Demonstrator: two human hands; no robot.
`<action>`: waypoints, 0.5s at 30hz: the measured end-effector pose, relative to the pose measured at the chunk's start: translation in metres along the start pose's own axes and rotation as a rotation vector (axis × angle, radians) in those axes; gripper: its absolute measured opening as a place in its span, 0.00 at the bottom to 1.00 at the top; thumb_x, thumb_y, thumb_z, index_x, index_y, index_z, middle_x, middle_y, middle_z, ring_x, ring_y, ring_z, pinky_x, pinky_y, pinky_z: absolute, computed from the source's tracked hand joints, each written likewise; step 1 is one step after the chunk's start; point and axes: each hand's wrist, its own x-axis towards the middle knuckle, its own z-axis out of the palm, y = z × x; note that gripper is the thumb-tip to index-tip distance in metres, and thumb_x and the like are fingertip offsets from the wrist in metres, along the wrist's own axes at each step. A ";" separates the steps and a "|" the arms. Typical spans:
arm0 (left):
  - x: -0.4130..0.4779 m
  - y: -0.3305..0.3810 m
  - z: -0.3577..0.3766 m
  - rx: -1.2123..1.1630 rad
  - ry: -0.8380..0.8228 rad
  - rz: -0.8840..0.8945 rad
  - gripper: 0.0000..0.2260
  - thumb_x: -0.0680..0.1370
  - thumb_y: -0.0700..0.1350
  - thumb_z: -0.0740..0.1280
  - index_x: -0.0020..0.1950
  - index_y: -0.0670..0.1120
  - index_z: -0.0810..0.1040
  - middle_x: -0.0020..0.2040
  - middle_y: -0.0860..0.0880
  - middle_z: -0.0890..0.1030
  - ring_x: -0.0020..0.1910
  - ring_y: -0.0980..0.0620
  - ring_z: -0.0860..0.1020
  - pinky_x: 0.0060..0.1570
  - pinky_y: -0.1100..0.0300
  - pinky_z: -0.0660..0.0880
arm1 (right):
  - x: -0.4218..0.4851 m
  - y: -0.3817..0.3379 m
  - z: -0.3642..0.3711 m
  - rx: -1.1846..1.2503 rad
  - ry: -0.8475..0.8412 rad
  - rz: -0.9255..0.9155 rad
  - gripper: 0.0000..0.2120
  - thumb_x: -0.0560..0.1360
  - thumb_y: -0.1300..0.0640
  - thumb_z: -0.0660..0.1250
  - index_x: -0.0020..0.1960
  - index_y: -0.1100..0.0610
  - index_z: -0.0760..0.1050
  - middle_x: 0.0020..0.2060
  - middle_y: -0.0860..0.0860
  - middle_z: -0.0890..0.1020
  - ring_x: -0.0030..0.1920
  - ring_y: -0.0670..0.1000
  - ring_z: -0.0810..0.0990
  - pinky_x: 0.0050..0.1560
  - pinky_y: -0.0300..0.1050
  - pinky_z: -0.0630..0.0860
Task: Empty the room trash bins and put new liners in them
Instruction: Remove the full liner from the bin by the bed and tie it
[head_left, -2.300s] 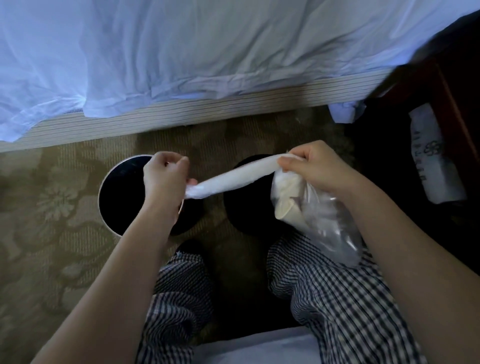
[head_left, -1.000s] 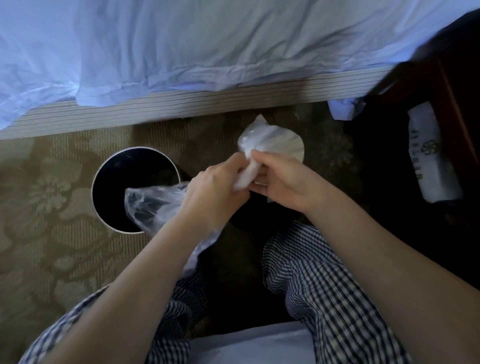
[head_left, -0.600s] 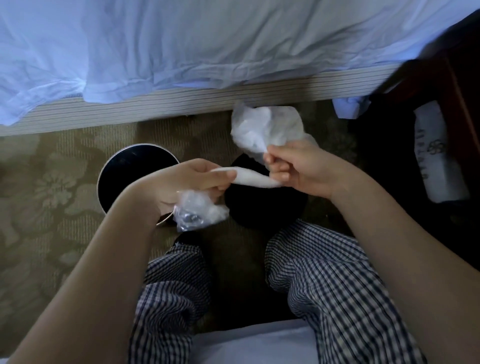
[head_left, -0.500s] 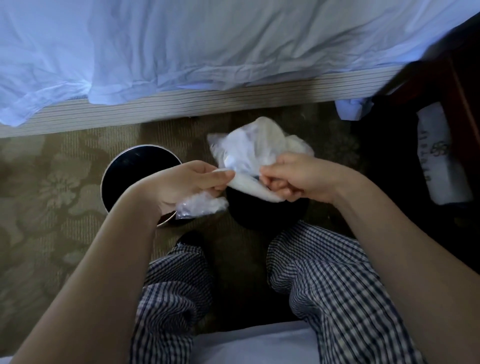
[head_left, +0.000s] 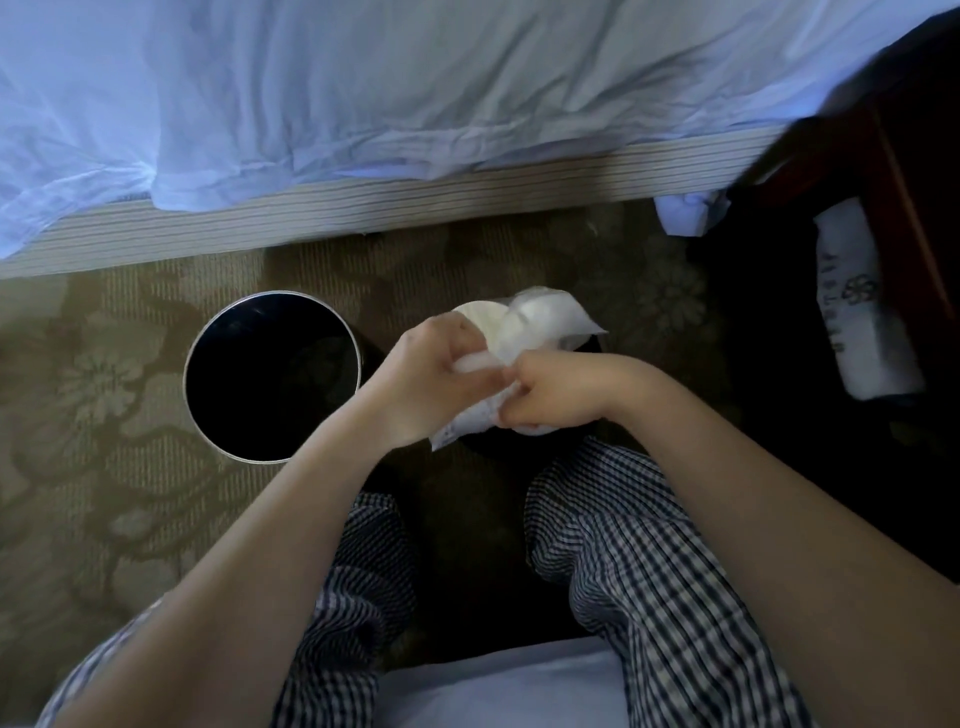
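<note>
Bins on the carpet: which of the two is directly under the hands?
The black bin on the right, mostly hidden beneath the left hand, right hand and the white plastic bag they grip. The silver-rimmed bin stands clear to their left.

The patterned carpet floor (head_left: 93, 493) carries a round black bin (head_left: 272, 379) with a silver rim, near the bed (head_left: 415, 195).

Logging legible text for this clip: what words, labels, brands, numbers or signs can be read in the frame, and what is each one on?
White packet on the dark shelf at right: a round emblem and a column of dark characters, too blurred to read.
Plastic bag, gripped by the left hand and right hand: faint dark specks near its lower edge, possibly print, unreadable.
Trash bin: no marking visible.
Nothing can be quoted.
</note>
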 end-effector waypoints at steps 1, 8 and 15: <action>-0.001 0.000 0.003 -0.023 0.030 0.060 0.08 0.72 0.47 0.73 0.43 0.48 0.75 0.42 0.53 0.75 0.40 0.59 0.74 0.36 0.72 0.69 | 0.000 0.000 0.000 0.019 -0.005 -0.011 0.15 0.77 0.58 0.63 0.31 0.54 0.70 0.26 0.47 0.73 0.27 0.43 0.71 0.33 0.36 0.67; -0.006 -0.001 0.008 -0.003 0.125 0.248 0.09 0.77 0.44 0.66 0.37 0.47 0.79 0.33 0.54 0.78 0.36 0.63 0.77 0.36 0.71 0.70 | -0.002 -0.006 0.006 -0.054 -0.009 -0.124 0.14 0.76 0.58 0.65 0.32 0.53 0.69 0.27 0.47 0.72 0.27 0.42 0.70 0.29 0.33 0.66; 0.008 -0.012 0.003 0.353 0.133 -0.253 0.12 0.76 0.43 0.63 0.32 0.44 0.73 0.32 0.48 0.74 0.33 0.50 0.74 0.29 0.60 0.66 | -0.007 -0.019 0.009 -0.283 0.260 -0.326 0.15 0.72 0.59 0.66 0.30 0.51 0.65 0.30 0.46 0.71 0.31 0.44 0.69 0.36 0.44 0.68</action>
